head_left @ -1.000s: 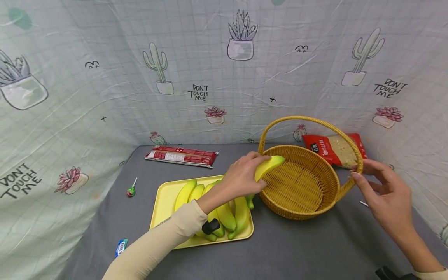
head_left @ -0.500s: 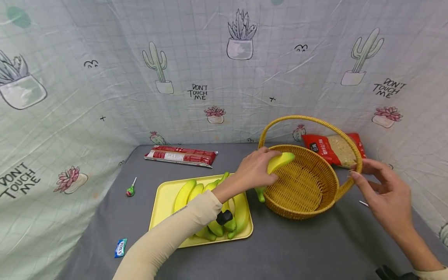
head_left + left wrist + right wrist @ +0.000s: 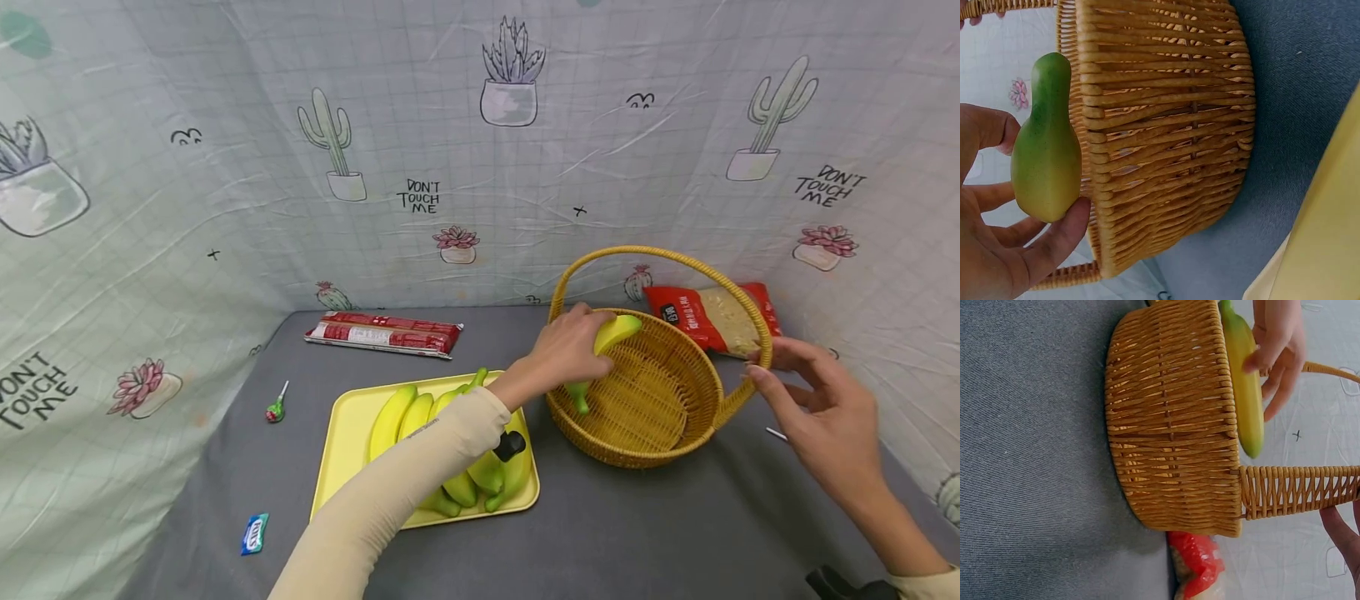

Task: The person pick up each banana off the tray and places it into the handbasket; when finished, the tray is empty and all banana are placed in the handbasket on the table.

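Note:
My left hand grips a yellow banana with green ends over the left part of a round wicker basket. In the left wrist view the banana lies between thumb and fingers, close beside the basket rim. The right wrist view has the banana just above the rim. My right hand pinches the right side of the basket's tall handle between thumb and fingers. Several more bananas lie on a yellow tray left of the basket, partly hidden by my left sleeve.
A red package lies at the back left, and a red bag with a clear window behind the basket. A lollipop and a small blue packet lie left of the tray. A printed curtain closes off the back.
The left hand has carried the banana rightward from above the tray's right edge to over the basket. The right hand keeps its hold on the handle.

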The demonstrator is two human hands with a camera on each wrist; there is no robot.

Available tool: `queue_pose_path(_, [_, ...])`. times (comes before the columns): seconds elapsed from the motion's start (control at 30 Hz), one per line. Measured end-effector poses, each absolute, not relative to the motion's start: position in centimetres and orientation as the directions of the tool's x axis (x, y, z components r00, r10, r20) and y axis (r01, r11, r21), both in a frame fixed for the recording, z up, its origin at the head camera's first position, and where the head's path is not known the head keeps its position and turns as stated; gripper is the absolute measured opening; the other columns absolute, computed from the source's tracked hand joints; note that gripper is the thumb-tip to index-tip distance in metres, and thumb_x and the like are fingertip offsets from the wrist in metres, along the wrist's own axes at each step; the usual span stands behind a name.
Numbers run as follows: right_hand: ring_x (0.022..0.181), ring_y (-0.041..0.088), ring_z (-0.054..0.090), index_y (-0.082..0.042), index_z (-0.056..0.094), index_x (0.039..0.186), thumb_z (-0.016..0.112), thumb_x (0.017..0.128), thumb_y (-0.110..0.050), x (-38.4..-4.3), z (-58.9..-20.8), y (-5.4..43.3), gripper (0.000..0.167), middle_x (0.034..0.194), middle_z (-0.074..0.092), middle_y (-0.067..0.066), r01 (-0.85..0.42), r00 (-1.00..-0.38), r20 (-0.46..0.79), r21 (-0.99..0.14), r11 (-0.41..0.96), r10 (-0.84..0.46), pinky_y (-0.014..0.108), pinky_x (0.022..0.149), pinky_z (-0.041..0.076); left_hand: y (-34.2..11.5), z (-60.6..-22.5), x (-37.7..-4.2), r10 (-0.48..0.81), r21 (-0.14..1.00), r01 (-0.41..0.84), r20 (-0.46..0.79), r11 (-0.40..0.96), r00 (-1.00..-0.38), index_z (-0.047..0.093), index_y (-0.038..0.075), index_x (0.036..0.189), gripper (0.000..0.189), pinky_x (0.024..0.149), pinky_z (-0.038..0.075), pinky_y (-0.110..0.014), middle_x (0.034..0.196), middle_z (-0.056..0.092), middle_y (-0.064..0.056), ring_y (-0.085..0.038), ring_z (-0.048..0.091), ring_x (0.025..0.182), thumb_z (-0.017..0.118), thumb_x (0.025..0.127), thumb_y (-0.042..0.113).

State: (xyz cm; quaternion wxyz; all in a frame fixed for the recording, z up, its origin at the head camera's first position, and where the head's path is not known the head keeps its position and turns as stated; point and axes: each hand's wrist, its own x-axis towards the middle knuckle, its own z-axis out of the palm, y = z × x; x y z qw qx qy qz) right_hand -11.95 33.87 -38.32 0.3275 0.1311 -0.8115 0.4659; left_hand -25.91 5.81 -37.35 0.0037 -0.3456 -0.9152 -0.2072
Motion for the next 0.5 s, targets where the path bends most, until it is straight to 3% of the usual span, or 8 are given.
queue_pose_path(0.23, [0.101,0.01,0.07,0.009,0.065,0.134,0.07,0.088,0.022,-11.8,-38.2,33.6,0.048,0.116,0.071,0.009,-0.489,-0.769,0.631,-0.683,0.542,0.102,0.016,0.08,0.054,6.1,-38.3,-26.5,0.609,0.372,0.602,0.112,0.707,-0.785,0.048,0.015,0.159,0.071,0.057,0.043,-0.031,0.132,0.054,-0.012,-0.019,0.054,0.082,0.072,0.093,0.023])
queue_pose_path(0.5, [0.102,0.008,0.069,0.01,0.065,0.133,0.07,0.087,0.023,-12.0,-38.5,33.7,0.048,0.116,0.072,0.006,-0.498,-0.753,0.648,-0.676,0.542,0.116,0.013,0.079,0.052,5.6,-37.8,-24.3,0.664,0.393,0.655,0.134,0.646,-0.736,0.052,0.017,0.157,0.068,0.063,0.044,-0.03,0.143,0.048,-0.01,-0.024,0.051,0.114,0.068,0.092,0.01])
